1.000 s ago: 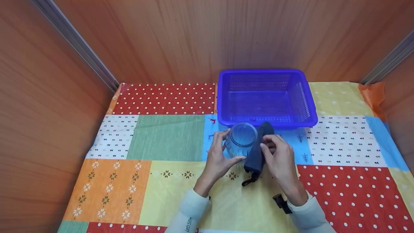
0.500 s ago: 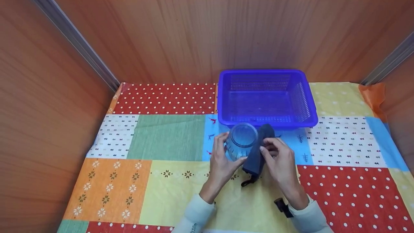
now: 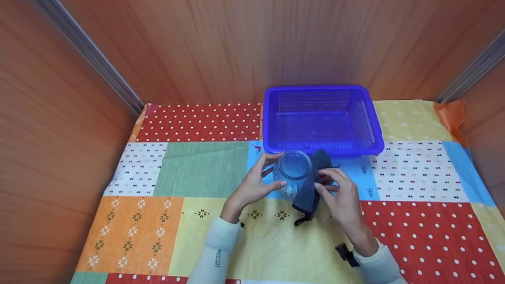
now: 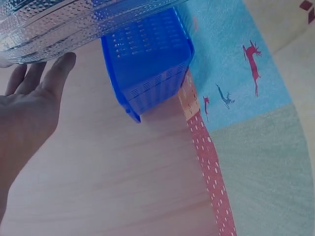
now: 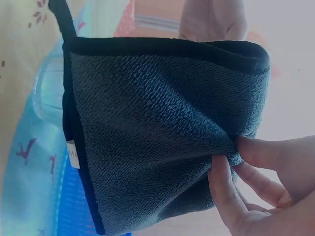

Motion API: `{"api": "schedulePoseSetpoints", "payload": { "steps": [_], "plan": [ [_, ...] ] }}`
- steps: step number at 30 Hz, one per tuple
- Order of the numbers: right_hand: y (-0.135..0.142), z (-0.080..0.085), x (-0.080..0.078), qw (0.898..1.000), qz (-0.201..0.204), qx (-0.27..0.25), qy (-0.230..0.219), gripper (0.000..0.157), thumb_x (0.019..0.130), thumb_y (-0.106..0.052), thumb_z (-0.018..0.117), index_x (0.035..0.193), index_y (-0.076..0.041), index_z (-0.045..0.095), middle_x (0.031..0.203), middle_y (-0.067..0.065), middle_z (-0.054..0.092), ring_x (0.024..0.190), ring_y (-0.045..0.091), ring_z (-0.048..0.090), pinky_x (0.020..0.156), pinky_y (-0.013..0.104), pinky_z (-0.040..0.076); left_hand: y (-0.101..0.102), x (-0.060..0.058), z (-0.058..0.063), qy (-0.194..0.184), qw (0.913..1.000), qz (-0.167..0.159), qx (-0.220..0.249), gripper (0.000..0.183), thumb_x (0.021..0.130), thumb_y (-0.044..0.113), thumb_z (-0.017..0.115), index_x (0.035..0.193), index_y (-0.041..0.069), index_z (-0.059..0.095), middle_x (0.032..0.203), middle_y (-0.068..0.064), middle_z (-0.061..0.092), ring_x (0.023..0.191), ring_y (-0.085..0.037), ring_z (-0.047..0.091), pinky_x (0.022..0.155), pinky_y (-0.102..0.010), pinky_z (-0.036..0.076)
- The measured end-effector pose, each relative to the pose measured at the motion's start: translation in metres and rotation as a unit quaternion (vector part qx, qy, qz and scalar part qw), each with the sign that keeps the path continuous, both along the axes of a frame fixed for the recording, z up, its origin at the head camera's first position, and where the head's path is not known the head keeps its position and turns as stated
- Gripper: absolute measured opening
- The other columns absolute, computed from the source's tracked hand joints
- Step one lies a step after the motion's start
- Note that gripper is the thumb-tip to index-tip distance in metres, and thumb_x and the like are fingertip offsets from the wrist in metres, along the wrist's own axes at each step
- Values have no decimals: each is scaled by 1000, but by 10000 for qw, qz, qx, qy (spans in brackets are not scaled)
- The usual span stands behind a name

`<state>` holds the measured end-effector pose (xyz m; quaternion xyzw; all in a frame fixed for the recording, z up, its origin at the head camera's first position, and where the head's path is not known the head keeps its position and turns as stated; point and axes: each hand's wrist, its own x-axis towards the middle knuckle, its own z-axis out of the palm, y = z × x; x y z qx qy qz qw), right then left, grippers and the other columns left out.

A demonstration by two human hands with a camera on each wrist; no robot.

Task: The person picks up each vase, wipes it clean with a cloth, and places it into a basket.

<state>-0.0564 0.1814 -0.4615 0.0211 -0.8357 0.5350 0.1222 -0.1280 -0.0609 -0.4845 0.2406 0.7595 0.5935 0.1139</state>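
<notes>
A clear, ribbed glass jar (image 3: 292, 169) is held above the table in front of the basket, its round mouth facing up toward the head camera. My left hand (image 3: 252, 185) holds it from the left, thumb on the near side and fingers round the far side. In the left wrist view the fingertips touch the jar's textured wall (image 4: 54, 29). Against the jar's right side hangs a folded dark grey cloth (image 3: 309, 193) with black edging and a hanging loop. My right hand (image 3: 342, 197) pinches this cloth between thumb and fingers; the right wrist view shows the pinched folds.
Right behind the jar stands a purple-blue plastic basket (image 3: 376, 148) with perforated sides. A patchwork-patterned cloth (image 3: 205, 169) covers the table. Wood-grain panels (image 3: 236, 51) enclose the back and both sides.
My left wrist has swung to the left, and its thumb has shifted up and left on the jar. The right hand keeps its pinch on the cloth, nearly still.
</notes>
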Motion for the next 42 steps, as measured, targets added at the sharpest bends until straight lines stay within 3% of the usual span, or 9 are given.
{"api": "schedulePoseSetpoints", "payload": {
  "steps": [5, 11, 16, 20, 23, 29, 42],
  "plan": [
    [-1, -1, -1, 10000, -41, -48, -45, 27, 92, 10, 76, 119, 6, 72, 113, 17, 69, 99, 32, 71, 85, 19, 60, 3, 3, 0, 64, 9997, 130, -217, 73, 96, 18, 81, 160, 14, 46, 153, -4, 52, 145, -23, 47, 118, -46, 46],
    [-2, 3, -1, 9999, -57, 93, -97, 27, 92, 9, 76, 119, 6, 73, 113, 17, 69, 100, 32, 72, 88, 36, 64, 10, 16, 1, 137, 9976, 576, -345, 76, 94, 21, 84, 160, 18, 48, 144, -4, 53, 138, -23, 50, 114, -45, 50],
    [-3, 7, -1, 9997, -58, 209, -148, 26, 92, 7, 77, 118, 5, 74, 111, 16, 71, 100, 31, 72, 88, 40, 64, 16, 26, 1, 303, 9932, 1034, -439, 73, 90, 25, 88, 154, 17, 54, 139, -3, 56, 135, -22, 54, 108, -44, 55],
    [-3, 7, -2, 9995, -65, 317, 35, 24, 91, 9, 77, 115, 6, 74, 107, 16, 72, 95, 31, 73, 83, 21, 62, 19, 29, 0, 460, 9896, 1285, -456, 72, 87, 26, 91, 150, 16, 58, 137, -3, 58, 133, -23, 56, 108, -48, 54],
    [-3, 6, -3, 9988, -76, 451, 180, 22, 91, 9, 77, 112, 6, 75, 104, 15, 73, 92, 31, 74, 79, 18, 61, 20, 29, 1, 528, 9891, 1312, -407, 71, 85, 24, 92, 148, 13, 60, 143, -4, 57, 135, -24, 55, 109, -50, 53],
    [-5, 7, -3, 9979, -136, 625, 74, 21, 91, 9, 77, 112, 6, 75, 105, 17, 73, 92, 33, 75, 82, 45, 64, 19, 27, 0, 425, 9919, 1170, -238, 72, 85, 20, 92, 149, 10, 58, 157, -4, 52, 143, -27, 51, 110, -47, 54],
    [-5, -1, 1, 9971, -261, 716, -9, 22, 92, 12, 74, 114, 9, 73, 104, 20, 71, 96, 36, 74, 85, 47, 63, 21, 27, -2, 255, 9921, 1212, -178, 74, 85, 22, 92, 150, 12, 58, 155, -2, 54, 142, -26, 52, 110, -45, 53]
  ]
}}
